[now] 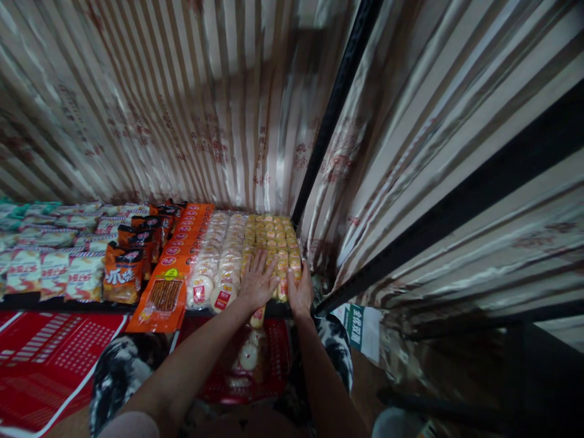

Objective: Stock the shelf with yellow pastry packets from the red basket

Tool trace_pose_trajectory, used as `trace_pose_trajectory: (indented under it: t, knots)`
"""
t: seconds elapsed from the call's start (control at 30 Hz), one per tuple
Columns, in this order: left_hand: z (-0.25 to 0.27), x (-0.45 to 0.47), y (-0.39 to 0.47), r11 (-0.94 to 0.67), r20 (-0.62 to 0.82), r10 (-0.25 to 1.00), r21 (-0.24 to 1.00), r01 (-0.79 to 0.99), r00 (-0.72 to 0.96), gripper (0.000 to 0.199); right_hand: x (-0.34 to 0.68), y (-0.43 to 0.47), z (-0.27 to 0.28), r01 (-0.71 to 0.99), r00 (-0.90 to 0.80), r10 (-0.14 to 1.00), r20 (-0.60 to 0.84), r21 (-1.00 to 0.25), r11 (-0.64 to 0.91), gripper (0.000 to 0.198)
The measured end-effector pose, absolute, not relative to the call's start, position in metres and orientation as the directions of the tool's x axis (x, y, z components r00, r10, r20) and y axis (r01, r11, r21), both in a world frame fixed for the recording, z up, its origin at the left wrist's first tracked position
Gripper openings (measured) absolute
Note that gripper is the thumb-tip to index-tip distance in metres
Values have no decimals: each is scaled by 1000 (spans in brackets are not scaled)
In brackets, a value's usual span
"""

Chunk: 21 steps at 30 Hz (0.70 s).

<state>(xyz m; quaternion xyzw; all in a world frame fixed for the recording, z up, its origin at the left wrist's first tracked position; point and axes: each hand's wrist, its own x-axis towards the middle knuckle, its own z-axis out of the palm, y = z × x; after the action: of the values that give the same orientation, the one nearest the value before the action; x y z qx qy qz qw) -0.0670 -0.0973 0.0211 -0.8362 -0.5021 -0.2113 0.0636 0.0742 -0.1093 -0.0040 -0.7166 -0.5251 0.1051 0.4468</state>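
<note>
My left hand [258, 282] lies flat with its fingers spread over the front left of a block of small yellow-wrapped snacks [269, 231]. My right hand [300, 293] is against the front right corner of that block, thumb and fingers stretched out and apart. Under my left wrist, the end of a pack [257, 317] pokes past the shelf edge; its upper part is hidden. Left of the block stand rows of round white pastries in clear wrap [199, 291], some with red labels. Beside them, a long orange bag of brown sticks [166, 295] overhangs the edge.
Orange-brown bags [122, 274] and white snack bags [85, 277] fill the shelf leftward. Below are a red basket [59, 359] and another red basket [278, 347] holding wrapped food. A black post [337, 115] and a pleated curtain [228, 121] stand behind; a black bar [433, 219] slants rightward.
</note>
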Motion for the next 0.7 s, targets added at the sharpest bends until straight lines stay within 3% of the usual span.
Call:
trace_pose_trajectory:
  t: [0.7]
  knots:
    - [25, -67, -115, -448, 420, 835, 148, 882, 354, 50, 78, -111, -5, 602, 428, 875, 226, -793, -90, 67]
